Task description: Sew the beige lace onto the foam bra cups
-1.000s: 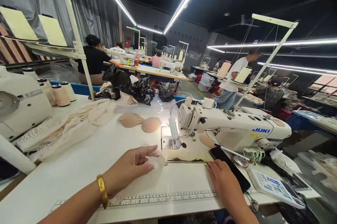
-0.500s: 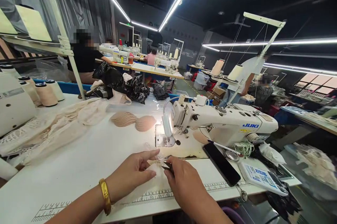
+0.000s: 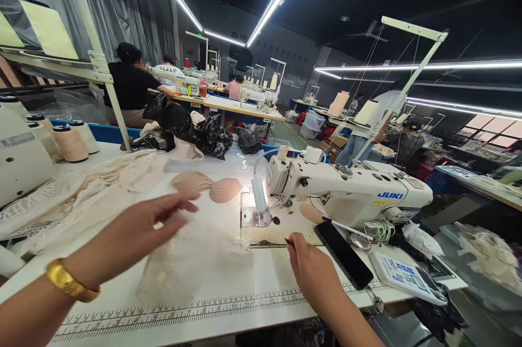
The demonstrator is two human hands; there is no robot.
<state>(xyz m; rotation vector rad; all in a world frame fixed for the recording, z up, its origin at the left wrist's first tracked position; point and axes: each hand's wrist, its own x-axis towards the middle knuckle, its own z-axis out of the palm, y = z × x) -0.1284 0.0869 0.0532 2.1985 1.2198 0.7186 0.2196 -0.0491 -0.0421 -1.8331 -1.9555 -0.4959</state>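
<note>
My left hand (image 3: pixel 138 233), with a gold bracelet (image 3: pixel 69 282) at the wrist, hovers over the left part of the table, thumb and fingers apart and nothing in them. Below and right of it a sheer cream fabric (image 3: pixel 196 260) lies spread on the white tabletop. My right hand (image 3: pixel 316 268) is closed around small dark thread snips (image 3: pixel 289 241); only their tip shows past the fingers. Just ahead of it stands a white sewing machine (image 3: pixel 346 189) with a lit needle area. Two beige slitted cup-shaped pieces (image 3: pixel 225 190) lie left of the needle.
A black phone (image 3: pixel 345 254) and a white-and-blue box (image 3: pixel 410 276) lie right of my right hand. Cream lace fabric (image 3: pixel 101 184) is heaped at left, near thread cones (image 3: pixel 70 143). Black plastic bags (image 3: pixel 212 137) sit at the back. A printed ruler (image 3: pixel 196 309) runs along the front edge.
My left hand has let go of the sheer fabric and moved left and up. The fabric now lies flatter. My right hand has drawn away to the right with the snips.
</note>
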